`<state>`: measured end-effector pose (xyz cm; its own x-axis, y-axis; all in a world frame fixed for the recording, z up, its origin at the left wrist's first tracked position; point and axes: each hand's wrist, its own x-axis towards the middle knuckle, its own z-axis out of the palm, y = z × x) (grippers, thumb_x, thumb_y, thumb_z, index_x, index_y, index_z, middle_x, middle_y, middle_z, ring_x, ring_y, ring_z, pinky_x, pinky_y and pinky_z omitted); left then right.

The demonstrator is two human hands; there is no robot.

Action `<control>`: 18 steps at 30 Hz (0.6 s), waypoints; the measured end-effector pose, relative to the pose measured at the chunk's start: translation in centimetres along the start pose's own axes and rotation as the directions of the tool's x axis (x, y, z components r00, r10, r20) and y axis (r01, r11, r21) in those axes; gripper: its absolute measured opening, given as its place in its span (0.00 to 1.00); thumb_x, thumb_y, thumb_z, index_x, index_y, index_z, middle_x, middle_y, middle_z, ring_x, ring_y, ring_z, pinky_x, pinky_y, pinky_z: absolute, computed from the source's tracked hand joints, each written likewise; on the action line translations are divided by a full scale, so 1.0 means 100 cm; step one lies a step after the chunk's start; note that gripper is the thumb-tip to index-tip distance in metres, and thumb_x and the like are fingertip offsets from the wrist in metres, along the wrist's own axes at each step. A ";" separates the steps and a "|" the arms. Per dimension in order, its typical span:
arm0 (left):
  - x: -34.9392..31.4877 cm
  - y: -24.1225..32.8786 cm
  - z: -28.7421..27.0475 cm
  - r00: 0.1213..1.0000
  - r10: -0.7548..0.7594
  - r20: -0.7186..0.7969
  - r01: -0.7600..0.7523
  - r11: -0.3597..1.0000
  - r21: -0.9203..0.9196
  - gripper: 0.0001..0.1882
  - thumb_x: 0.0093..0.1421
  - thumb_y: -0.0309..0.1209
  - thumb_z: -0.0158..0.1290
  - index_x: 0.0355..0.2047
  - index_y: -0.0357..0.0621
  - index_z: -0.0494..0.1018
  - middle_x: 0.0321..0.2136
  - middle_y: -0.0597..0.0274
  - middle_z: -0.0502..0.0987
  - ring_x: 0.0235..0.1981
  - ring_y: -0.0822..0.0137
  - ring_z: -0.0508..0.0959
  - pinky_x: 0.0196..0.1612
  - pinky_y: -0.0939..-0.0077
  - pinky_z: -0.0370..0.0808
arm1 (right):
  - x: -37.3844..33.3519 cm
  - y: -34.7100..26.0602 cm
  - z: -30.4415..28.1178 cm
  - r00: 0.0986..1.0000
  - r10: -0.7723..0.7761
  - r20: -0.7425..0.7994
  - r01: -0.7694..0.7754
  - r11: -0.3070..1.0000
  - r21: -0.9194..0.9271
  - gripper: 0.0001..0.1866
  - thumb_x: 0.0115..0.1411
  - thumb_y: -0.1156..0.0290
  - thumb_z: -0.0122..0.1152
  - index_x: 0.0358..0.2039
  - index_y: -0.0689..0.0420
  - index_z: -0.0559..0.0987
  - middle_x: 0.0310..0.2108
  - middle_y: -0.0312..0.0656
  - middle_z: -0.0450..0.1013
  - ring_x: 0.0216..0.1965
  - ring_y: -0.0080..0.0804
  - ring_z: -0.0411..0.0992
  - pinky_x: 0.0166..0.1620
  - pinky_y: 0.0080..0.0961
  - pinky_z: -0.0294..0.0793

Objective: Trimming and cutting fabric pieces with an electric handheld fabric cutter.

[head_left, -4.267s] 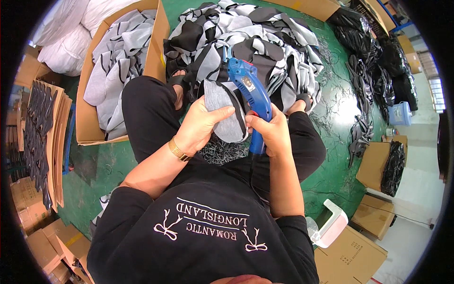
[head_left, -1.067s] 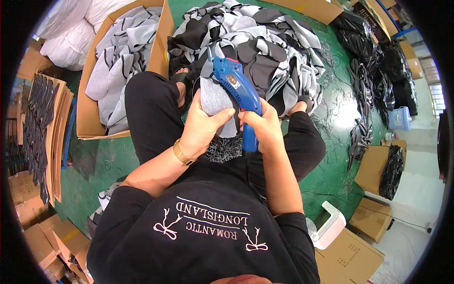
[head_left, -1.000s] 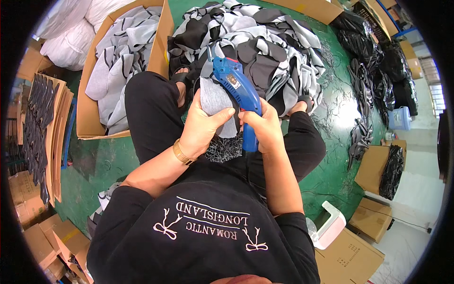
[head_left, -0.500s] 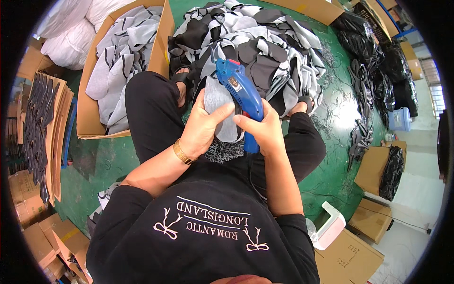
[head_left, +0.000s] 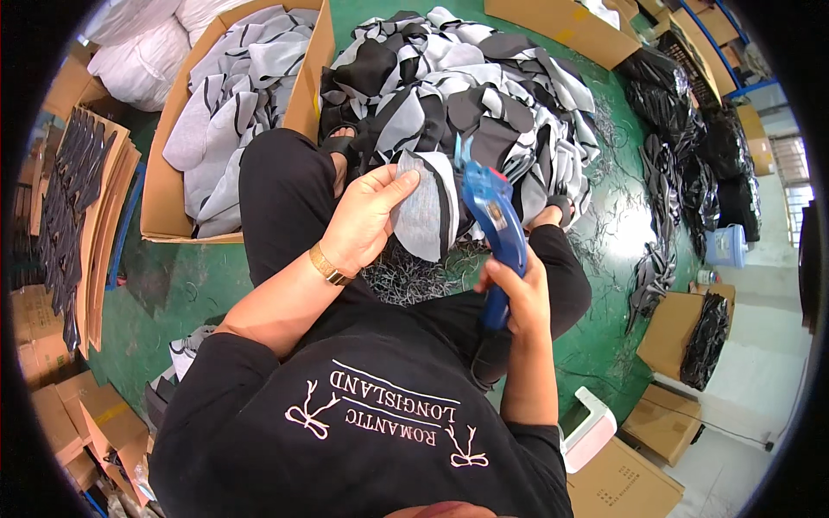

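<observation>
My left hand point(head_left: 364, 216) pinches the left edge of a grey fabric piece point(head_left: 423, 211) with a black band along its right side. The piece hangs upright between my knees. Wrapped around the handle of blue electric scissors point(head_left: 499, 211) is my right hand point(head_left: 527, 289). The blades point away from me and stand just right of the fabric, apart from it. Beyond my hands a heap of grey and black fabric pieces point(head_left: 496, 125) lies on the green floor.
A cardboard box point(head_left: 304, 91) of grey pieces stands at the left. Thin dark trimmings point(head_left: 410, 276) litter the floor between my legs. Black plastic bags point(head_left: 661, 95) line the right side. A pink and white object point(head_left: 590, 432) is near my right elbow.
The scissors have moved right and toward me, away from the fabric. My hands have parted, and the fabric piece now hangs from my left hand alone, its black band in plain view.
</observation>
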<state>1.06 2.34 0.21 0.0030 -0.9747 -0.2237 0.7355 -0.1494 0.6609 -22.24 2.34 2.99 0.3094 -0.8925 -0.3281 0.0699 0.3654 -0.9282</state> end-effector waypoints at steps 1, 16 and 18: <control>0.001 0.000 0.001 1.000 0.004 -0.009 -0.004 1.000 0.012 0.10 0.62 0.28 0.52 0.43 0.38 0.72 0.39 0.64 0.78 0.39 0.73 0.77 0.46 0.77 0.72 | -0.006 0.001 -0.004 1.000 0.000 0.003 0.000 1.000 -0.002 0.18 0.51 0.74 0.63 0.41 0.65 0.71 0.25 0.39 0.71 0.22 0.26 0.71 0.28 0.22 0.73; 0.001 -0.002 0.003 0.996 0.068 -0.050 -0.057 0.976 0.209 0.11 0.58 0.21 0.54 0.42 0.36 0.72 0.36 0.62 0.78 0.35 0.76 0.77 0.42 0.80 0.74 | -0.019 0.009 -0.020 0.981 0.189 0.052 -0.181 0.975 -0.132 0.17 0.45 0.80 0.62 0.38 0.66 0.73 0.23 0.38 0.71 0.20 0.25 0.70 0.24 0.23 0.71; 0.000 -0.001 0.005 0.997 0.068 -0.037 -0.058 0.974 0.218 0.11 0.58 0.20 0.54 0.42 0.36 0.72 0.36 0.62 0.79 0.35 0.76 0.77 0.42 0.80 0.74 | -0.016 0.010 -0.020 0.979 0.197 0.054 -0.190 0.975 -0.114 0.16 0.45 0.80 0.62 0.38 0.66 0.73 0.23 0.38 0.70 0.19 0.26 0.70 0.24 0.23 0.71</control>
<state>0.65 2.30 0.51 0.0779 -0.9757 -0.2050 0.5685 -0.1254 0.8131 -24.58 3.62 2.29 0.3681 -0.7872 -0.4949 -0.0988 0.4961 -0.8626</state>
